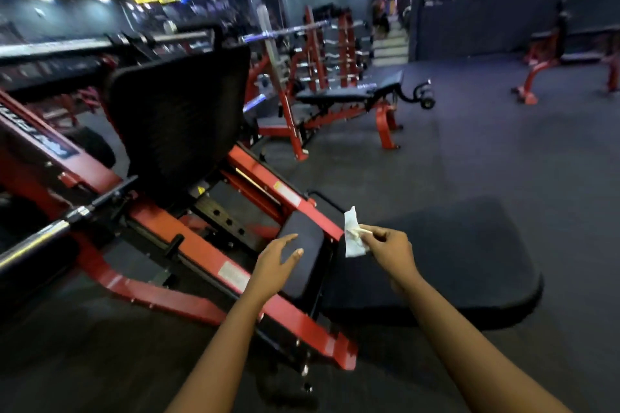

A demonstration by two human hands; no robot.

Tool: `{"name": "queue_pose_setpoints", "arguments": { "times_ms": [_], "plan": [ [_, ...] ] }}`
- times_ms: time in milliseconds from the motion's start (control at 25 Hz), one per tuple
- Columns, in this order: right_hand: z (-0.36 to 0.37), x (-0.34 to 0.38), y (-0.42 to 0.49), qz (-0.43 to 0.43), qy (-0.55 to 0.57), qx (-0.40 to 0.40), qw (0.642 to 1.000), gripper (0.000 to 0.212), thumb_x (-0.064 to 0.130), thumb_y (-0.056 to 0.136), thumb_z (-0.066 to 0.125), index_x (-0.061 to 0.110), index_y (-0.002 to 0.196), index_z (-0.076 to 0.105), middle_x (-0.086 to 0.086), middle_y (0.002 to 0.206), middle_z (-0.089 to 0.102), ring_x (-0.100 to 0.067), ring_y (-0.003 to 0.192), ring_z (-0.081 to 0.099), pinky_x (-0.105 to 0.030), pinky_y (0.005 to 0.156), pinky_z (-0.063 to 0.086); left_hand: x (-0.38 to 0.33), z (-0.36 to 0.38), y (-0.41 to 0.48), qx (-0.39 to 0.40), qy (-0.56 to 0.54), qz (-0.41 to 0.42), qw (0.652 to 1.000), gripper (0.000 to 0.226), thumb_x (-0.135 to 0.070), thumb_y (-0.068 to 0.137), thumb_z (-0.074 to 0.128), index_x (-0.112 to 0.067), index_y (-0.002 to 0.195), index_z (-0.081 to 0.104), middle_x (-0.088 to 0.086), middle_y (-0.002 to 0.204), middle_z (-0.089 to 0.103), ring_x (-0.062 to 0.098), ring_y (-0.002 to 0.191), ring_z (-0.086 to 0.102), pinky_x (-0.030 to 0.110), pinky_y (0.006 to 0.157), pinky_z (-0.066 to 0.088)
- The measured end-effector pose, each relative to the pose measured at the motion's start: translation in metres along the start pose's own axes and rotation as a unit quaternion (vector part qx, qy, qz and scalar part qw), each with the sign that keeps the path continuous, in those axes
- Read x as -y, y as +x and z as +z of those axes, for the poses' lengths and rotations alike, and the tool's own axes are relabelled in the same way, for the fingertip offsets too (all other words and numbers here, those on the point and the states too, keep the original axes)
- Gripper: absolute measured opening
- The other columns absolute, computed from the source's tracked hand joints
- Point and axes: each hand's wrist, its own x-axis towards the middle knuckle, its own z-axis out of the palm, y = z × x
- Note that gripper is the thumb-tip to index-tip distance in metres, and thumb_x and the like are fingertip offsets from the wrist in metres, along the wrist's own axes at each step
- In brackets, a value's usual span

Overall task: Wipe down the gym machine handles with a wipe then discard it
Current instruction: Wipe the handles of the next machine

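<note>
right hand [389,250] pinches wipe [353,233], ready to rub | left hand [275,265] open, empty, over the pad [302,245] beside wipe

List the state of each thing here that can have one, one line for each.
wipe: crumpled, held in the air
right hand: pinches the wipe at its fingertips
left hand: open, fingers straight, over the small black pad; contact unclear
black side handle: no hand on it
</note>
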Motion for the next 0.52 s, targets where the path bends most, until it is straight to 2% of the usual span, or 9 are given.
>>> {"name": "queue_pose_setpoints", "arguments": {
  "times_ms": [80, 160, 240, 360, 440, 520],
  "plan": [
    [-0.011, 0.027, 0.035, -0.033, 0.042, 0.025, 0.998, 0.020, 0.013, 0.085, 0.060, 0.013, 0.101, 0.071, 0.002, 0.084, 0.071, -0.004, 0.069, 0.060, -0.016, 0.064, 0.049, -0.028, -0.008, 0.032, -0.026, 0.020, 0.022, 0.999, 0.040, -0.020, 0.091, 0.058, -0.011, 0.130, 0.051, 0.007, 0.131, 0.053, 0.019, 0.123, 0.048, 0.013, 0.096, 0.028],
    [-0.013, 0.056, 0.068, -0.053, 0.087, 0.060, 0.993, 0.019, 0.008, 0.086, 0.060, 0.006, 0.102, 0.070, 0.004, 0.073, 0.069, 0.002, 0.058, 0.061, -0.010, 0.054, 0.049, -0.051, -0.024, 0.059, -0.069, 0.036, 0.030, 0.996, 0.040, -0.020, 0.091, 0.058, -0.012, 0.130, 0.052, 0.007, 0.132, 0.054, 0.018, 0.124, 0.048, 0.015, 0.097, 0.028],
    [-0.006, 0.080, 0.099, -0.076, 0.118, 0.089, 0.986, 0.018, 0.005, 0.086, 0.060, 0.005, 0.102, 0.069, 0.006, 0.065, 0.067, 0.003, 0.054, 0.059, -0.009, 0.047, 0.046, -0.069, -0.041, 0.081, -0.122, 0.045, 0.029, 0.991, 0.039, -0.022, 0.091, 0.058, -0.015, 0.129, 0.053, 0.004, 0.132, 0.054, 0.017, 0.124, 0.047, 0.017, 0.097, 0.029],
    [0.024, 0.110, 0.138, -0.071, 0.178, 0.133, 0.973, 0.016, 0.002, 0.087, 0.057, 0.000, 0.097, 0.068, -0.010, 0.086, 0.068, -0.012, 0.066, 0.062, -0.015, 0.048, 0.050, -0.074, -0.072, 0.102, -0.184, 0.043, -0.001, 0.982, 0.036, -0.024, 0.091, 0.058, -0.018, 0.126, 0.055, 0.000, 0.128, 0.056, 0.014, 0.118, 0.050, 0.021, 0.100, 0.032],
    [0.055, 0.126, 0.166, -0.066, 0.198, 0.167, 0.963, 0.015, 0.001, 0.088, 0.053, 0.005, 0.089, 0.068, -0.012, 0.089, 0.066, -0.014, 0.068, 0.064, -0.017, 0.048, 0.051, -0.062, -0.097, 0.115, -0.232, 0.038, -0.019, 0.972, 0.035, -0.023, 0.090, 0.059, -0.018, 0.124, 0.057, 0.000, 0.124, 0.059, 0.010, 0.111, 0.054, 0.021, 0.096, 0.036],
    [0.090, 0.142, 0.197, -0.068, 0.203, 0.198, 0.957, 0.018, 0.003, 0.089, 0.051, 0.010, 0.083, 0.067, -0.013, 0.090, 0.067, -0.017, 0.071, 0.066, -0.018, 0.050, 0.053, -0.042, -0.130, 0.133, -0.288, 0.030, -0.038, 0.956, 0.033, -0.023, 0.089, 0.060, -0.017, 0.122, 0.058, 0.003, 0.122, 0.061, 0.014, 0.111, 0.056, 0.022, 0.092, 0.039]
  ]
}}
